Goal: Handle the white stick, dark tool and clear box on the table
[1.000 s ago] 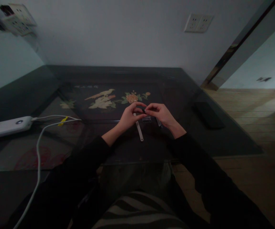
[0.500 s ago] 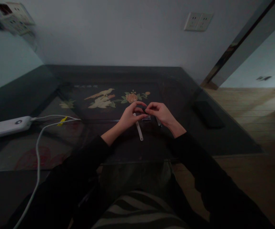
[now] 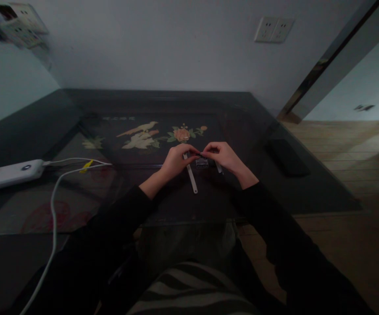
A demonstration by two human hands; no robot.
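Observation:
My left hand (image 3: 176,161) and my right hand (image 3: 225,156) meet at the fingertips over the dark table. Both are closed in a pinch around a small dark item (image 3: 201,154), too small to make out. Just below the fingertips lies a small clear case (image 3: 201,163). A thin whitish strip with a hole at its near end (image 3: 191,178) runs from under my left hand toward the table's front. Beside my right hand, a second light strip (image 3: 219,167) shows in part; my fingers hide the rest.
A white power strip (image 3: 12,174) with a white cable (image 3: 53,210) and a yellow tag (image 3: 86,166) is at the left. A dark flat object (image 3: 287,157) lies at the right of the glass-topped table (image 3: 235,101). A wall stands behind.
My left thumb and fingers have closed together and now meet the right fingertips. The clear case below them shows more fully.

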